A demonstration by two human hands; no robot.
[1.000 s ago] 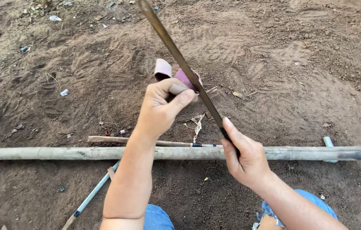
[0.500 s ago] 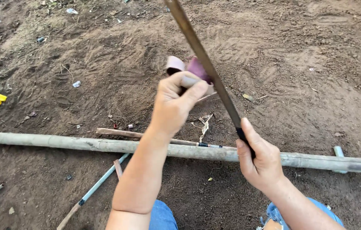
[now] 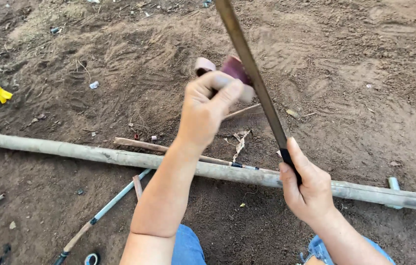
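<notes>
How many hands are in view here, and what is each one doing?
2. The left hand presses a folded piece of sandpaper against the long blade. The right hand grips the blade's dark handle, low right. No other person's hands show.

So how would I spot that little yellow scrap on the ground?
Find the long grey pole lying across the dirt. Follow it to its left end, then look above: the yellow scrap lies there, the only bright yellow thing on the brown soil.

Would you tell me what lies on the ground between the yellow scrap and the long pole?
Only bare soil between yellow scrap and long pole, per the head view.
</notes>
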